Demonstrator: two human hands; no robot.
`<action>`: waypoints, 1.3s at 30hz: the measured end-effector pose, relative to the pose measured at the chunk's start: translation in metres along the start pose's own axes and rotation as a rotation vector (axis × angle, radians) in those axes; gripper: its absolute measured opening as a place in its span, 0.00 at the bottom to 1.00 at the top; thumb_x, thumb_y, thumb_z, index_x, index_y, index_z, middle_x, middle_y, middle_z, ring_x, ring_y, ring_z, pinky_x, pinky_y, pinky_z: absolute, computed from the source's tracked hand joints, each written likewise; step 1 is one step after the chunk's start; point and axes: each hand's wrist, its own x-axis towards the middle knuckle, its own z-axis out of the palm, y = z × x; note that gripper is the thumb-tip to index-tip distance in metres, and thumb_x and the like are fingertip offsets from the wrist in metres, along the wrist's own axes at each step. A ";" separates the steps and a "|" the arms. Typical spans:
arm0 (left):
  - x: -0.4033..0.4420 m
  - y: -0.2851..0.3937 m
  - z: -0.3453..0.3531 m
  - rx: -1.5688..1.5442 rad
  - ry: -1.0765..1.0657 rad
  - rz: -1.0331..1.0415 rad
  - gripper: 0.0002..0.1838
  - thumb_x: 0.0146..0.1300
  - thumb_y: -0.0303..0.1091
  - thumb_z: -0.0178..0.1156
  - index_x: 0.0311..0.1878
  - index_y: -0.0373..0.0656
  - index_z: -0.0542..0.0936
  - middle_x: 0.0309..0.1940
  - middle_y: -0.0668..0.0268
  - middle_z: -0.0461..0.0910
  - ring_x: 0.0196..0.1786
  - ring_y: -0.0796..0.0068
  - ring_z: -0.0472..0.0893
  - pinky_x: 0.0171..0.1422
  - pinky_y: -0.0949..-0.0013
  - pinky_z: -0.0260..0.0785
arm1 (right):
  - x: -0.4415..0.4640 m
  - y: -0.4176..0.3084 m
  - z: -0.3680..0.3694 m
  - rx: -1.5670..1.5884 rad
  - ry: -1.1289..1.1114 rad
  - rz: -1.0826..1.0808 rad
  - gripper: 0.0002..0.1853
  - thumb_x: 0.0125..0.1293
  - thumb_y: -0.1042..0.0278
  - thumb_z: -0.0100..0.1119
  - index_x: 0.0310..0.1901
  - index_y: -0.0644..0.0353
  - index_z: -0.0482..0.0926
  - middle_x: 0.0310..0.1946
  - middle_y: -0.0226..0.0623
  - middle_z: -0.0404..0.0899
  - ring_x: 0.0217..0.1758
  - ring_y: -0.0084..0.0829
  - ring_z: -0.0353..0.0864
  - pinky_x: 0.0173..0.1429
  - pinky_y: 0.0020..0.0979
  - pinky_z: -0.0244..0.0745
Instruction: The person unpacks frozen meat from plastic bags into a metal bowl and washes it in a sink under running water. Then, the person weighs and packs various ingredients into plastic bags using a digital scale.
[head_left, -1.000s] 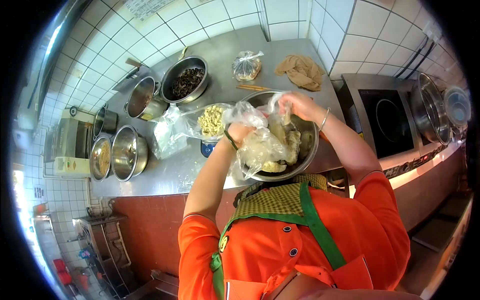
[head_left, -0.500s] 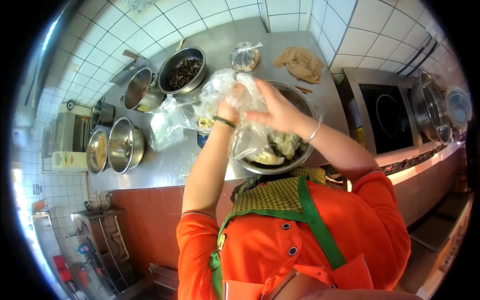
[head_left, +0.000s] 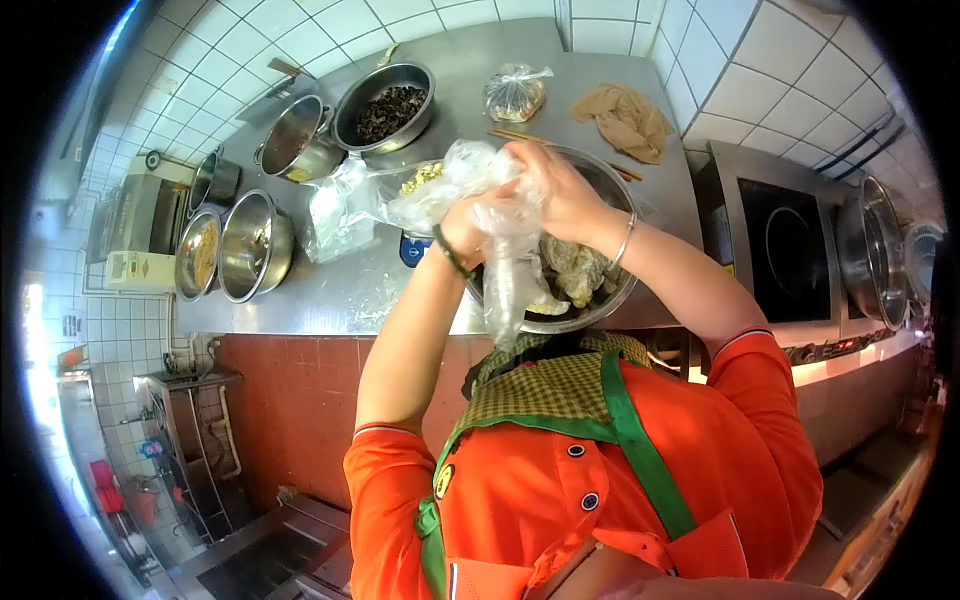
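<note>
A clear plastic bag (head_left: 513, 275) is bunched between my two hands, and its loose end hangs down toward my apron. My left hand (head_left: 472, 222), with a dark bangle at the wrist, is closed on the bag from the left. From the right, my right hand (head_left: 562, 190), wearing a silver bangle, also grips the gathered plastic. Both hands are above the left part of a large steel bowl (head_left: 608, 180). Pale, lumpy bagged food (head_left: 580, 272) lies in that bowl. Just left of my hands, pale yellow chopped pieces (head_left: 421, 179) sit by a blue-fronted scale (head_left: 412, 250), partly hidden.
Loose plastic bags (head_left: 340, 215) lie on the left of the steel counter (head_left: 365, 285). Behind are a bowl of dark food (head_left: 390, 112), a pot (head_left: 300, 150), a tied bag (head_left: 515, 93) and a tan cloth (head_left: 625, 120). An induction cooker (head_left: 785, 240) stands right.
My right hand has closed in from spread fingers to grip the bag beside my left hand. The bag is gathered tighter and hangs narrower. The camera view has shifted slightly.
</note>
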 end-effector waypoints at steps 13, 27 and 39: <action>-0.047 -0.012 -0.035 -0.178 0.294 0.280 0.15 0.62 0.33 0.47 0.51 0.37 0.69 0.43 0.59 0.75 0.43 0.65 0.76 0.46 0.65 0.71 | -0.038 0.079 0.056 -0.492 -0.725 0.266 0.27 0.53 0.54 0.57 0.46 0.71 0.67 0.40 0.57 0.74 0.45 0.48 0.74 0.48 0.40 0.70; 0.005 -0.020 0.002 -0.524 0.245 0.276 0.17 0.65 0.38 0.43 0.51 0.36 0.69 0.44 0.58 0.75 0.45 0.66 0.76 0.51 0.64 0.69 | -0.008 -0.001 0.029 -0.502 -0.083 -0.114 0.22 0.52 0.70 0.54 0.50 0.65 0.66 0.49 0.49 0.68 0.52 0.47 0.67 0.55 0.39 0.63; -0.219 0.039 -0.085 0.240 0.840 1.131 0.29 0.50 0.35 0.61 0.53 0.36 0.62 0.48 0.61 0.65 0.50 0.71 0.67 0.57 0.72 0.59 | 0.016 -0.181 0.213 1.697 -0.425 0.976 0.24 0.64 0.50 0.44 0.55 0.60 0.65 0.47 0.44 0.72 0.53 0.37 0.70 0.56 0.37 0.66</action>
